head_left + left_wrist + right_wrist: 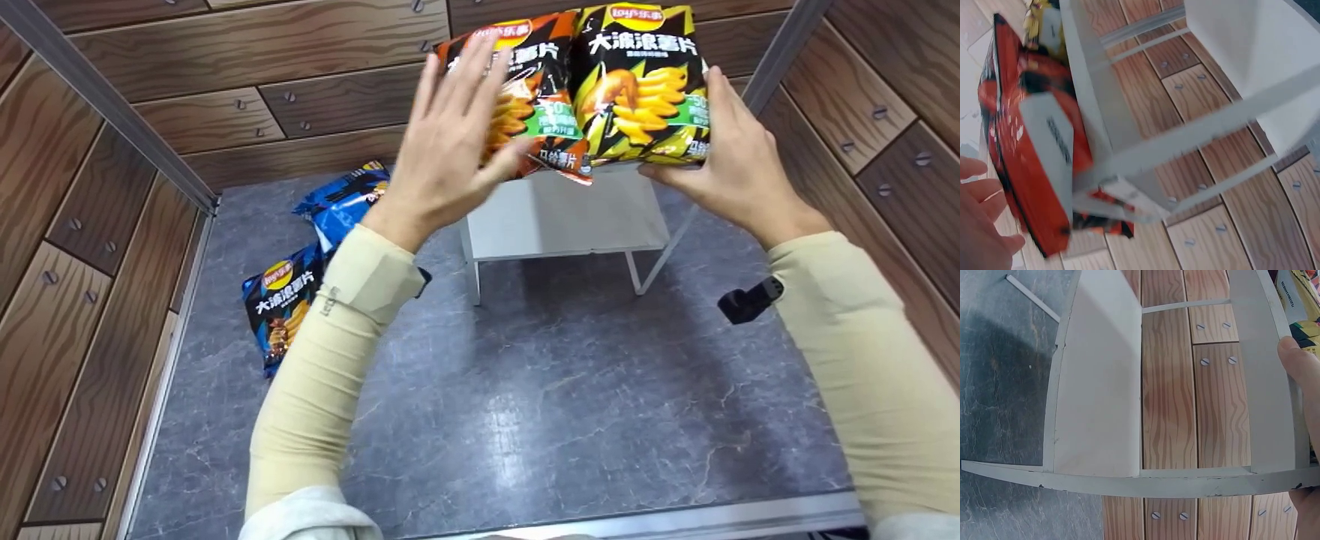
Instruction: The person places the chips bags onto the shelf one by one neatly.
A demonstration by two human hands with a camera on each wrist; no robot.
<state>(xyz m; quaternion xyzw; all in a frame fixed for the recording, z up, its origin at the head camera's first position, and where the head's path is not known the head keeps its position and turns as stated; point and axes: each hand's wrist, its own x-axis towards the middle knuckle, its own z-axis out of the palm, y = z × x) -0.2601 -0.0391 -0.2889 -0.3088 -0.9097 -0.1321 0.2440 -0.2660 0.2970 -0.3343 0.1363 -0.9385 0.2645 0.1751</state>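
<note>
1. Chips up top: a red bag and a yellow bag are side by side on the upper level of a white metal rack, fronts facing the person. Red's on the left, yellow's on the right, and their edges meet in the middle.

2. Left hand is spread out flat in front of the red bag, fingers pretty much straight, thumb pointing off to the right, and it's not clenched around anything. The wrist view is blurry, so fair warning: I can't really tell if the fingertips are touching the wrapper.

3. Right hand is up against the right side of the yellow bag. Fingers run along the bag's side and the thumb sits low by its front corner, spread well away from the fingers, so it's more of a flat press than a clench. From the right wrist you can see the thumb at the rack's upper edge.

4. Down on the grey marbled floor, left of the rack, a blue bag lies just beside another one, a blue-and-black bag. The left sleeve covers part of that second one.

5. Wood-print panels with screw heads surround the whole spot.
</note>
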